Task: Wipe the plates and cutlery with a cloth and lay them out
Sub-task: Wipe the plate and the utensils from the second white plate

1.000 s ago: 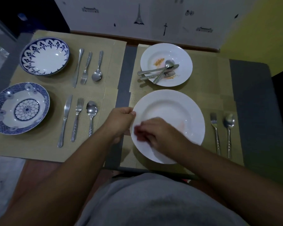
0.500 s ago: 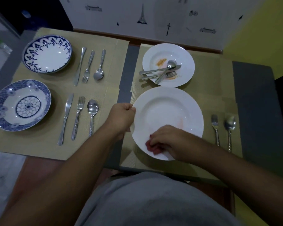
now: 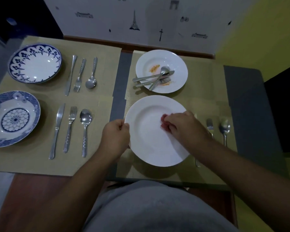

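A large white plate [image 3: 151, 139] lies on the near right placemat. My left hand [image 3: 115, 137] grips its left rim. My right hand [image 3: 182, 126] holds a small red cloth [image 3: 163, 120] pressed on the plate's right side. Behind it a smaller white plate [image 3: 176, 64] carries orange smears and a dirty knife, fork and spoon [image 3: 155, 77]. A fork [image 3: 210, 127] and a spoon [image 3: 224, 128] lie to the right of the large plate; a knife is mostly hidden under my right forearm.
On the left placemats stand two blue-patterned plates, the far one [image 3: 35, 63] and the near one [image 3: 13, 118], each with a knife, fork and spoon beside it, the far set [image 3: 81, 74] and the near set [image 3: 70, 129]. The wall runs behind the table.
My right hand with the cloth has swept from the plate's near-left part to its right side. My left hand has stayed on the left rim.
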{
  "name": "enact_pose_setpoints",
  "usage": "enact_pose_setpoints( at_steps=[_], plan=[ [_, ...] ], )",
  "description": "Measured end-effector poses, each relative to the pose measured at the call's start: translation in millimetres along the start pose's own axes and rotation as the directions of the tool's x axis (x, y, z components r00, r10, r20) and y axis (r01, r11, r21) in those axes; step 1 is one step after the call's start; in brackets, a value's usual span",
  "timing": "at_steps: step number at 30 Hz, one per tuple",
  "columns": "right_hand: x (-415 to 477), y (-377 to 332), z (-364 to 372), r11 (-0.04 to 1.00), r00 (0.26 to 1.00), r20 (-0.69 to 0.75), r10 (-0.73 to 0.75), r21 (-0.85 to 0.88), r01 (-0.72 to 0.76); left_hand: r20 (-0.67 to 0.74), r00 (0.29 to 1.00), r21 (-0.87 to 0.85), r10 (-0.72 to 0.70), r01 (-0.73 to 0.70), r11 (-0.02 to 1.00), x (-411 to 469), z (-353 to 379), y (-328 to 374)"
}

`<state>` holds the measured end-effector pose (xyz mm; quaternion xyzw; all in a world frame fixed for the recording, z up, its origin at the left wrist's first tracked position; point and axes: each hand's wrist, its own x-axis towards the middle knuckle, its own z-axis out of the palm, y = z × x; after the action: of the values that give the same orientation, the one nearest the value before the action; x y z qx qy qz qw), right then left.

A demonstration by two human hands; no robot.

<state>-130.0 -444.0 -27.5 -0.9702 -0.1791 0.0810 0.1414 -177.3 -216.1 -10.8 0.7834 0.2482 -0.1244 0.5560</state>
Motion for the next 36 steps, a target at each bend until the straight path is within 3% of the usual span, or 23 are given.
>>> enact_pose_setpoints(
  at_steps=[3,7,10,12,15,17,20,22,24,29,31,34,36],
  plan=[
    [-32.5,-27.8,11.7,0.990,0.982,0.177,0.058,0.120,-0.080,-0.001,0.999,0.027,0.033,-0.033,0.999,0.7,-0.8,-6.1],
    [-41.0,-50.2,15.5,0.942,0.951,0.288,-0.115,0.335,0.012,0.010,1.000,0.030,0.011,-0.011,0.999,3.2,-6.6,-9.7],
    [-13.7,-42.7,25.1,0.909,0.910,0.323,-0.260,0.399,0.118,0.023,0.999,-0.009,-0.043,0.043,0.999,6.8,-9.7,-10.3],
    [3.9,-21.2,32.6,0.935,0.943,0.281,-0.178,0.347,0.073,0.028,0.998,-0.012,-0.047,0.047,0.999,8.3,-10.1,-11.2],
    [4.0,1.8,25.2,0.999,0.990,0.138,0.026,0.039,-0.032,0.011,0.998,-0.028,-0.063,0.064,0.998,8.4,-7.0,-16.0],
    [-17.1,-4.7,22.3,0.999,0.982,0.181,0.043,0.024,-0.049,0.014,0.998,-0.012,-0.062,0.063,0.998,7.2,-1.7,-22.1],
    [-49.5,-35.4,34.5,0.988,0.962,0.249,-0.113,0.133,0.082,0.034,0.998,-0.010,-0.055,0.055,0.998,6.4,6.5,-30.5],
    [-47.9,-54.6,41.6,0.955,0.939,0.224,-0.261,0.199,0.218,0.062,0.998,0.044,-0.027,0.024,0.999,6.0,7.4,-30.9],
    [-25.1,-64.6,41.6,0.936,0.935,0.170,-0.311,0.225,0.270,0.076,0.997,0.068,-0.007,0.002,0.998,5.8,4.1,-30.1],
    [16.7,-24.4,26.1,0.998,0.998,0.052,-0.027,0.063,0.024,-0.006,0.996,-0.066,-0.089,0.089,0.994,8.7,-9.5,-24.8],
    [-1.9,-12.0,20.6,1.000,0.994,0.107,0.012,0.024,-0.015,-0.016,0.993,-0.124,-0.120,0.117,0.985,8.6,-10.0,-21.8],
    [-38.1,-35.3,22.8,0.982,0.973,0.232,-0.002,0.184,-0.042,0.008,0.995,-0.105,-0.098,0.098,0.990,9.6,-0.3,-20.2],
    [-43.9,-62.4,30.0,0.960,0.983,0.183,-0.027,0.279,-0.026,0.034,0.997,-0.080,-0.070,0.072,0.994,8.7,6.2,-17.4]
  ],
)
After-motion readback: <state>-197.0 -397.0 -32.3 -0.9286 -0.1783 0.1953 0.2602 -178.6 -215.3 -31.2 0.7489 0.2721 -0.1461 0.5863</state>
